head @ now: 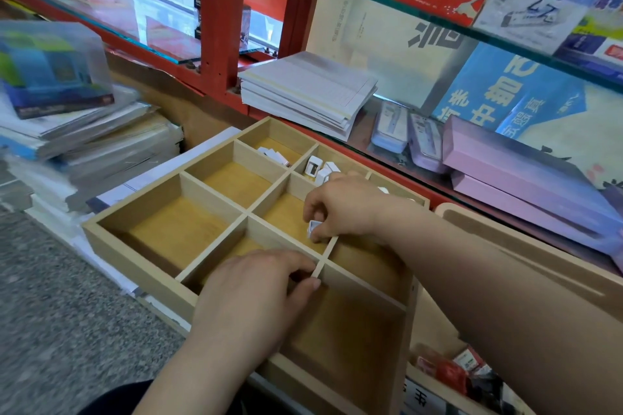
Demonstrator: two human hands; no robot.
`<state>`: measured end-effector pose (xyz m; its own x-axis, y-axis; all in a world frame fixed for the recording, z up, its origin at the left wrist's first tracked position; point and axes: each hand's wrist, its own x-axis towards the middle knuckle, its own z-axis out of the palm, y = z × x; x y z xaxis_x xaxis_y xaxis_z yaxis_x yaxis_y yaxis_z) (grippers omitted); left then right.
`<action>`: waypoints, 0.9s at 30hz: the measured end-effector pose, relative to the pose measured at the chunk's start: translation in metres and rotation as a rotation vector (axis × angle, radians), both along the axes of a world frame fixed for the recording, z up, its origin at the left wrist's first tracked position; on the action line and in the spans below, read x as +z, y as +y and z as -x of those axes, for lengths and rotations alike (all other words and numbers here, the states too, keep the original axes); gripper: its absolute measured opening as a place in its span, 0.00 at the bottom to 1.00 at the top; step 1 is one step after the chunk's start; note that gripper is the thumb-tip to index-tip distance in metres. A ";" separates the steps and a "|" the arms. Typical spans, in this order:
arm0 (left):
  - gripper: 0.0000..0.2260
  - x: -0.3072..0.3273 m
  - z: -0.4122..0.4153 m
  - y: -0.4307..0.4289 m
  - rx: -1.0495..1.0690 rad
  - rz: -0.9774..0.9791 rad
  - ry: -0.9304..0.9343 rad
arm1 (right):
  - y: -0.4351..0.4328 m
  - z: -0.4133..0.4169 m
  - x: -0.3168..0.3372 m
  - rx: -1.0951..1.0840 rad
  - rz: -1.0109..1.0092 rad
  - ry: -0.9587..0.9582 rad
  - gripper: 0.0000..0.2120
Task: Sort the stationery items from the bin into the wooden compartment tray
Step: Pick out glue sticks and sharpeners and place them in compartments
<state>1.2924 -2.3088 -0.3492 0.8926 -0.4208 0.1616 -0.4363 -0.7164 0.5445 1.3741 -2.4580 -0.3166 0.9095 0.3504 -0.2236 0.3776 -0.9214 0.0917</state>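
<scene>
The wooden compartment tray (135,256) lies in front of me on stacked paper, split into several sections. My right hand (344,209) hovers over a middle section and pinches a small white sharpener-like item (313,228) between thumb and fingers. My left hand (256,283) rests on a wooden divider near the tray's centre, thumb and fingers curled round the divider's edge. More small white items (318,168) lie in the far sections, some (273,154) in the back compartment. The bin (448,371) at the lower right holds red and dark packets, mostly hidden by my right forearm.
A stack of ruled notepads (306,91) sits just behind the tray. Pink and purple boxes (526,175) lie on the shelf to the right. Piles of books and a blue boxed item (50,77) stand at the left. A red shelf post (219,17) rises behind.
</scene>
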 end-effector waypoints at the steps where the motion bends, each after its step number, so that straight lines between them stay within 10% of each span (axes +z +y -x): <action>1: 0.13 0.000 0.000 0.000 -0.003 0.001 -0.002 | -0.001 -0.001 -0.001 -0.002 -0.009 -0.007 0.13; 7: 0.14 0.002 0.002 0.001 -0.013 -0.017 0.020 | -0.019 -0.010 0.009 -0.297 -0.720 -0.242 0.12; 13: 0.15 0.001 0.004 -0.005 0.008 0.036 0.081 | -0.031 -0.027 -0.006 -0.397 -0.544 -0.197 0.16; 24: 0.12 0.003 0.032 -0.064 -0.076 0.157 -0.299 | -0.115 0.077 0.023 -0.449 -0.812 -0.375 0.08; 27: 0.13 -0.007 0.054 -0.098 -0.244 0.186 -0.393 | -0.148 0.114 0.008 -0.584 -0.920 -0.022 0.10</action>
